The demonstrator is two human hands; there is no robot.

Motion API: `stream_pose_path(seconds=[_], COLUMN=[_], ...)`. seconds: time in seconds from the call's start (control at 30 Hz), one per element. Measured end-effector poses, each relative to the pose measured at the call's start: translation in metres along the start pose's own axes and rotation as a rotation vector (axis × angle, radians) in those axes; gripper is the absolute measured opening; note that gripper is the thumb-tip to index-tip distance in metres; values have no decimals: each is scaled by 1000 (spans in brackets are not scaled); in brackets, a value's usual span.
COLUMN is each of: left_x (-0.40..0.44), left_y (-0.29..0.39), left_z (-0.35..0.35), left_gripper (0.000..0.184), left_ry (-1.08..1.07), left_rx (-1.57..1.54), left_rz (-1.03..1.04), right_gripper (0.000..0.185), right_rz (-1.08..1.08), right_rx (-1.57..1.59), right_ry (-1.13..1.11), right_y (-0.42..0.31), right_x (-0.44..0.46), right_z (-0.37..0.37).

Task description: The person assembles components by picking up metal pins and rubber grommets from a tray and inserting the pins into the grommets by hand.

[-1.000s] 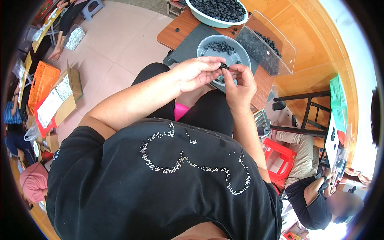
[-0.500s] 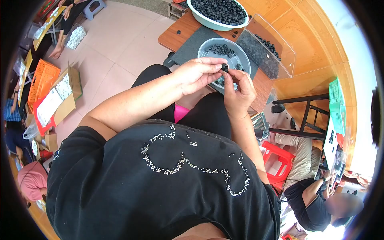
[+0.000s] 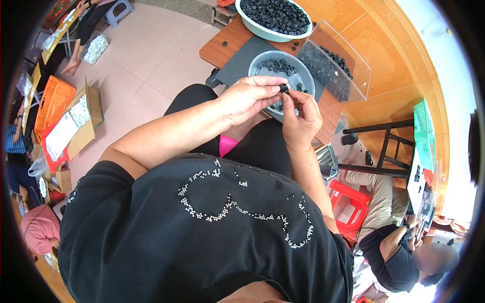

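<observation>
A small black round part [image 3: 284, 88] is pinched between both of my hands, too small to tell its exact kind. My left hand [image 3: 252, 96] grips it from the left with thumb and fingers. From the right, the thumb and fingertips of my right hand [image 3: 302, 118] close on the same part. Just beyond my hands, a grey round basin [image 3: 256, 59] holds loose black parts, some of them hidden by my fingers. Farther off, a pale basin [image 3: 268, 35] is heaped with many similar black parts.
The basins rest on a brown wooden table [image 3: 217, 48]. A clear plastic box [image 3: 348, 65] with black parts stands at its right. A red stool [image 3: 348, 202] and a seated co-worker [image 3: 391, 252] are at right. Cartons and an orange crate [image 3: 53, 103] lie left.
Both hands remain together on the small black part, with only slight finger movement. The whole view has shifted a little.
</observation>
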State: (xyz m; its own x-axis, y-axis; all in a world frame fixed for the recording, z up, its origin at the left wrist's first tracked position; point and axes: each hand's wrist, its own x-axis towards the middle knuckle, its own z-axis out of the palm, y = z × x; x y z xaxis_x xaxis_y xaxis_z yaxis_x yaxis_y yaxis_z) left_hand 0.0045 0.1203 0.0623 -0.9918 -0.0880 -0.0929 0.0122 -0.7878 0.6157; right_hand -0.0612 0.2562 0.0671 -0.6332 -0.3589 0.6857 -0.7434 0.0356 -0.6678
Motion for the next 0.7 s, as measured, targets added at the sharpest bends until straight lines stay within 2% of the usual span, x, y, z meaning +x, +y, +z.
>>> stream_pose_path(seconds=[0.23,0.43,0.53,0.7], left_x=[-2,-1,-2,-2], left_y=[0,-1,-2,-4], left_z=[5,6,5,3], left_gripper=[30,28,27,25], left_ry=[12,5,-11,-4], left_rx=[127,162,191,349], left_rz=[54,77,86,155], right_gripper=[16,16,16,15], right_rz=[-26,-161,-29,330], right_rx=[-66,-134,-45,345], right_ry=[-22,15,-14,-54], right_y=[-2,-5,-4,-2], right_x=[0,2,1,1], right_z=[-1,0,-1,0])
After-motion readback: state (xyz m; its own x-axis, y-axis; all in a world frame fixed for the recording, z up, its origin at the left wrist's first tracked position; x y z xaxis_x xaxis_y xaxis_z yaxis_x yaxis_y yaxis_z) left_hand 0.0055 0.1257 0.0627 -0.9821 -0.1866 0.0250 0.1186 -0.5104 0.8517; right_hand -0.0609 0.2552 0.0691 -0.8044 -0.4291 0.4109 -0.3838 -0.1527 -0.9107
